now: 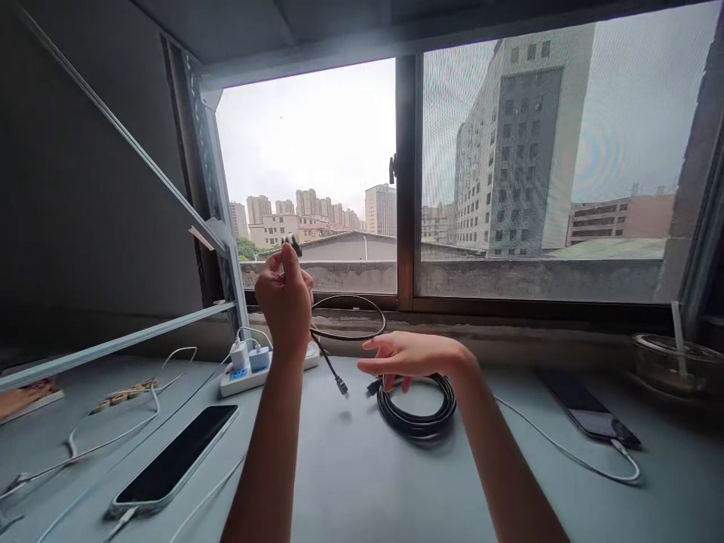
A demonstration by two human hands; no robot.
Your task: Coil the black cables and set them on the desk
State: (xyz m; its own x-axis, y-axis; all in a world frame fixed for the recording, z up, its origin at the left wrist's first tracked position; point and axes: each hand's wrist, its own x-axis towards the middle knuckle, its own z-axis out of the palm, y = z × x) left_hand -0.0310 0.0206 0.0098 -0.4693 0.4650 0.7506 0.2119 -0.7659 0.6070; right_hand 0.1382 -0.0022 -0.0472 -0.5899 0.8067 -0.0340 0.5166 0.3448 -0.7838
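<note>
The left hand [284, 294] is raised before the window [305, 151], thumb and fingers pinched together on a thin black cable [351, 338], whose dark end [296, 246] juts past the thumb tip while its loop stands out beside the wrist and a plug [341, 386] hangs lower down. The right hand [424, 353] droops from the wrist, its fingers loosely parted and empty, with the coiled black cable [417, 427] on the surface [351, 483] just under them; whether they touch it I cannot tell

Pale table [351, 483]: coiled black cable [417, 431], two phones [175, 456], white power strip [244, 383], white cords [72, 448], clear cup [659, 369].
</note>
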